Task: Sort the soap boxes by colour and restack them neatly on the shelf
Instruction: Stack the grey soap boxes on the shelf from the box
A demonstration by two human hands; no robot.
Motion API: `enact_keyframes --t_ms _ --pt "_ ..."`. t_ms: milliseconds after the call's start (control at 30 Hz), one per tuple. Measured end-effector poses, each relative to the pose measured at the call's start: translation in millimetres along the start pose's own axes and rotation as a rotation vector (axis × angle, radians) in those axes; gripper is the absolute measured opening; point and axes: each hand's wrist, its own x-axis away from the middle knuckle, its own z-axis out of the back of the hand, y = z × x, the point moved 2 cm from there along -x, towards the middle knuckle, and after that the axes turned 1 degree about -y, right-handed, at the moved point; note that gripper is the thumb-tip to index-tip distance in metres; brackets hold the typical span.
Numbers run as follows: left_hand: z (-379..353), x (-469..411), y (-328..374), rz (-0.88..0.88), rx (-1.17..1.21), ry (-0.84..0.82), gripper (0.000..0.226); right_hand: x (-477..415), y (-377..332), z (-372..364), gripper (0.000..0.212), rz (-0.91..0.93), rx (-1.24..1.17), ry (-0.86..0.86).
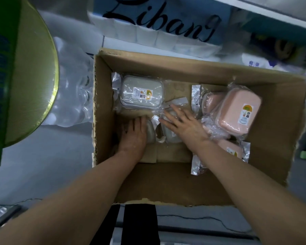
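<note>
An open cardboard carton [166, 183] holds soap boxes wrapped in clear plastic. A grey soap box [141, 92] lies flat at the back left. Two more grey boxes stand on edge in the middle. My left hand [133, 133] rests with straight fingers on the left one [150, 132]. My right hand [182, 124] lies with spread fingers over the right one [170, 135]. Pink soap boxes fill the right side: a tilted one [237, 112] on top, one behind it [212, 101], another [231, 150] near my right forearm.
A large green and yellow round package [21, 71] hangs close at the left. Clear-wrapped bottles [72, 96] lie beside the carton. A blue pack with black script [159, 20] stands behind it. The carton's torn walls rise around both hands.
</note>
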Motion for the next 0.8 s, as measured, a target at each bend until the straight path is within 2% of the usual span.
enact_keyframes --t_ms 67,167,267,333,533,700,800 --pt "-4 -4 0 0.014 -0.018 0.039 0.070 -6 -1 -7 0.100 0.073 0.079 0.010" --pt "-4 -7 1 0.014 0.070 -0.029 0.076 -9 0 -6 0.092 0.141 0.130 0.046" --pt "6 -4 -1 0.058 0.239 -0.071 0.098 4 -6 0 0.078 0.130 0.067 0.091" --pt "15 3 -4 0.081 0.329 -0.069 0.107 16 -10 4 0.077 0.066 -0.005 0.103" --pt "57 31 -11 0.094 0.580 -0.061 0.112 60 -7 44 0.087 -0.149 -0.230 0.168" --pt "122 69 -22 0.122 0.787 -0.005 0.102 106 1 89 0.107 -0.327 -0.506 0.161" --pt "166 94 -29 0.128 0.843 0.072 0.101 138 4 120 0.104 -0.461 -0.633 0.226"
